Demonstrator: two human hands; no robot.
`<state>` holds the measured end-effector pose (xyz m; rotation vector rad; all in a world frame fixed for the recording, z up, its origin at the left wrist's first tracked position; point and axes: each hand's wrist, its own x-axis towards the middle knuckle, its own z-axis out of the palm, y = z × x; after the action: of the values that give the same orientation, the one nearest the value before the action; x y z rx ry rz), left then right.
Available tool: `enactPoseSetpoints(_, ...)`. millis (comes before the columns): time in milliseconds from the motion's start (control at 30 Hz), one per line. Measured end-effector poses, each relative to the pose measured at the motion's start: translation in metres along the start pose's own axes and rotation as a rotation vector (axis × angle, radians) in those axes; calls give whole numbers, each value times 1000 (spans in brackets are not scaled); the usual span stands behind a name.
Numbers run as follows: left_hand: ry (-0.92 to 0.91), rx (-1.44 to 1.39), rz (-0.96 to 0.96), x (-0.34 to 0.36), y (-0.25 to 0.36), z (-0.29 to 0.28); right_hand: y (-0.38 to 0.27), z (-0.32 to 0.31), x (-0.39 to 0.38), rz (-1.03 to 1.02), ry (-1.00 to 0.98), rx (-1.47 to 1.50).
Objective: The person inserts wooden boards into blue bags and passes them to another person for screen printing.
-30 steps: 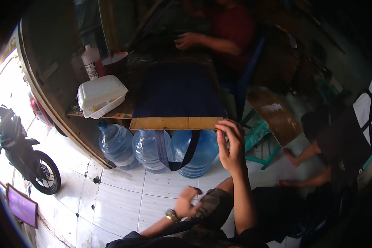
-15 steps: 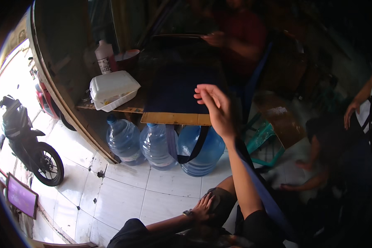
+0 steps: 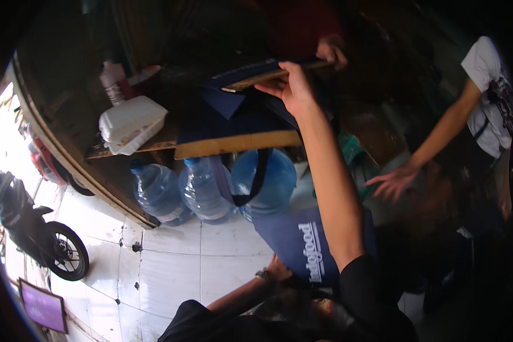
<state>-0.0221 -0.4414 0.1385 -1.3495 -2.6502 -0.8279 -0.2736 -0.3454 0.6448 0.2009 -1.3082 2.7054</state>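
Observation:
My right arm reaches far across, and my right hand [image 3: 295, 94] grips the near edge of a flat dark blue panel [image 3: 251, 74] with a brown, cardboard-like edge, thumb on top and fingers beneath. At that panel's far end is another person's hand [image 3: 332, 52]. Beneath my right forearm spreads a dark blue bag [image 3: 290, 239] with white lettering. My left hand [image 3: 277, 269] is low beside the bag's near edge, a bracelet on its wrist; the bag hides its fingers. A second blue panel [image 3: 233, 134] with a brown edge lies on the table, dark straps hanging down.
A white foam box [image 3: 134, 122] and a pinkish bottle [image 3: 115, 82] stand on the table [image 3: 159, 141]. Several large blue water bottles [image 3: 159, 192] stand below. Right, a person in a white shirt [image 3: 490, 97] stretches out an arm. A motorbike [image 3: 43, 228] and a framed panel [image 3: 43, 306] are left.
My right hand has moved farther away and taken hold of a blue panel. The blue bag now spreads over my left hand's fingers. The person on the right has stretched out an arm.

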Motion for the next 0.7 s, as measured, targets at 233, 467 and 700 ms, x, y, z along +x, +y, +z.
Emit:
enactPoseSetpoints(233,101,-228,164,6,10,-30,-21,-40,-104,-125,-10,11)
enactPoseSetpoints(467,-20,-267,-8,32,14,-64,-42,-105,-230,-291,91,137)
enactPoseSetpoints(700,159,-1777,-27,135,75,-221,-51,-190,-441,-537,678,-63)
